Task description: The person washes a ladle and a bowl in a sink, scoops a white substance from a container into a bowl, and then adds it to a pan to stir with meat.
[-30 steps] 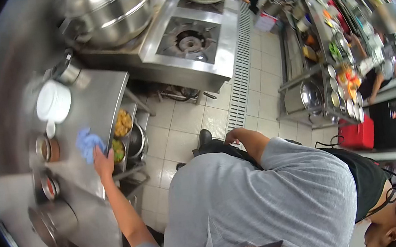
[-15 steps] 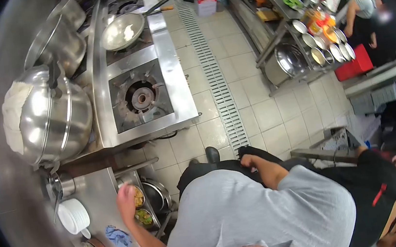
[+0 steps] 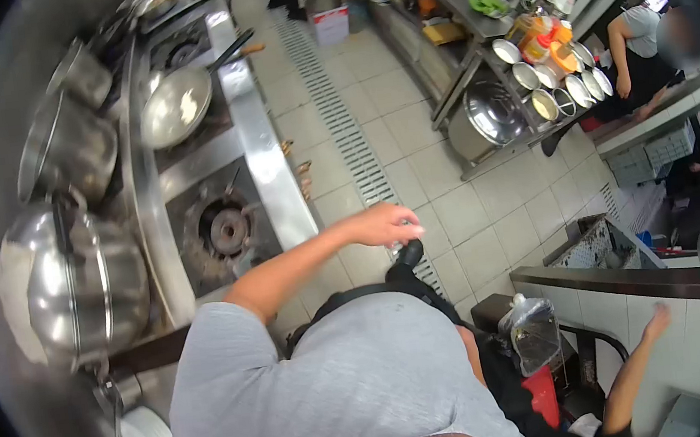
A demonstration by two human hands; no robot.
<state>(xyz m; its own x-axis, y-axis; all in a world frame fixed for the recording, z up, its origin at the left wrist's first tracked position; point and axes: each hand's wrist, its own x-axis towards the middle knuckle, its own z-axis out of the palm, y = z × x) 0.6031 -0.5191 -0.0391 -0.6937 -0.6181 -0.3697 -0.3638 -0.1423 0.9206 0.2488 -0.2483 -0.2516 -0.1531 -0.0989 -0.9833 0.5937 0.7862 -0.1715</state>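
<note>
My left hand [image 3: 381,225] hangs empty, fingers loose, over the floor tiles [image 3: 486,203]. My right hand [image 3: 657,323] is open near the low wall [image 3: 635,294]. The wok [image 3: 175,107] holds something pale (unclear what).

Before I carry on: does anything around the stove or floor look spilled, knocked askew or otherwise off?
Nothing stands out. The wok sits level on the range, the near burner is bare, the big steamer pot stands upright, and the tiled floor shows no spill. The left hand hangs empty in mid-air.
</note>
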